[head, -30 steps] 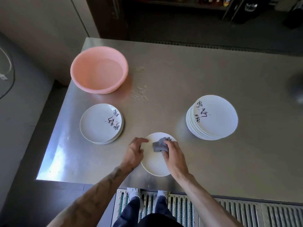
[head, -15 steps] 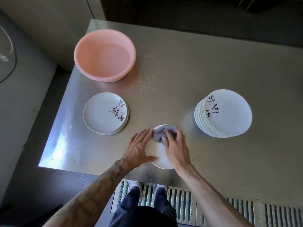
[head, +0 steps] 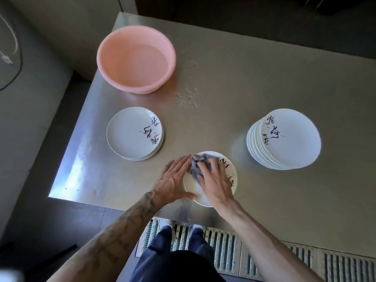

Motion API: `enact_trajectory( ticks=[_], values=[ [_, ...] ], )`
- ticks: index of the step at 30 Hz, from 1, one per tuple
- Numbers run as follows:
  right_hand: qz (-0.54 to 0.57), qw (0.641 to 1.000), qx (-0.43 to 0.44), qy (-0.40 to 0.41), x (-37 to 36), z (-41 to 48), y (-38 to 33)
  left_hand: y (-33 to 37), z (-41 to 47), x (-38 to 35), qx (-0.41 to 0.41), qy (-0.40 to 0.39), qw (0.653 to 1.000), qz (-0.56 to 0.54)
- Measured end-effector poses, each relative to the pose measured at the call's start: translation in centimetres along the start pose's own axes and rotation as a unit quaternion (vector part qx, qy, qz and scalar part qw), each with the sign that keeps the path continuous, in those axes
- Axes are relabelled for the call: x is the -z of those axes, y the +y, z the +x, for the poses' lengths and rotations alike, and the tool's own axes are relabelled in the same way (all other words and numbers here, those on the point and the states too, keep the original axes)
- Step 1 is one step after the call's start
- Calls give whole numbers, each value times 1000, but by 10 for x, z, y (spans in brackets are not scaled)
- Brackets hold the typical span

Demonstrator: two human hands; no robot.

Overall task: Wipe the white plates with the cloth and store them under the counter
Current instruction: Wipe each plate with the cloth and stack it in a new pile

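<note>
Cloth (head: 196,166), grey and bunched, sits on the white plate (head: 194,190) at the near edge of the steel countertop (head: 254,82). Our right hand (head: 215,180) curves its fingers over the cloth, thumb tucked against it. Our left hand (head: 173,178) lies flat with straight fingers against the plate's left rim. A short plate stack (head: 130,135) stands to the left, a tall plate stack (head: 289,139) to the right, and a pink basin (head: 109,64) at the far left corner.

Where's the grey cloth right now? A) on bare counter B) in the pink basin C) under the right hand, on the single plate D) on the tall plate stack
C: the right hand holds the grey cloth bunched against the single plate.
</note>
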State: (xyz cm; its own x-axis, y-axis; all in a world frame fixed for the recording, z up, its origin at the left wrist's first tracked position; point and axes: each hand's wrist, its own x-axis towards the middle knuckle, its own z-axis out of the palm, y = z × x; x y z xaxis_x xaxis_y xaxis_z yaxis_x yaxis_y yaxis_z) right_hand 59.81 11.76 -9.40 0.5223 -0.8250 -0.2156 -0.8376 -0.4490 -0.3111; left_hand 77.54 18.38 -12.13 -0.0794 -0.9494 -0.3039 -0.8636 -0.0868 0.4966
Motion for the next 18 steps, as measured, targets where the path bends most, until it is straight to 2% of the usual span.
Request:
enact_trajectory(
  ticks=[2, 5, 8, 10, 14, 18],
  values=[
    [-7, 1000, -13, 15, 3, -1, 10, 1, 0, 1, -3, -7, 1000, 4],
    [3, 994, -86, 61, 4, 7, 15, 2, 1, 2, -4, -13, 1000, 8],
    [14, 998, -36, 41, -3, 2, -6, 1, 0, -1, 3, -6, 1000, 17],
    [25, 999, -31, 16, -6, -4, -10, 0, 1, -1, 3, -7, 1000, 14],
    [29, 991, -120, 60, -1, 8, -6, 2, 1, 2, 0, -14, 1000, -3],
    [22, 999, -36, 27, -9, -2, -22, 1, -2, 0, -3, 6, 1000, -11]
  ],
)
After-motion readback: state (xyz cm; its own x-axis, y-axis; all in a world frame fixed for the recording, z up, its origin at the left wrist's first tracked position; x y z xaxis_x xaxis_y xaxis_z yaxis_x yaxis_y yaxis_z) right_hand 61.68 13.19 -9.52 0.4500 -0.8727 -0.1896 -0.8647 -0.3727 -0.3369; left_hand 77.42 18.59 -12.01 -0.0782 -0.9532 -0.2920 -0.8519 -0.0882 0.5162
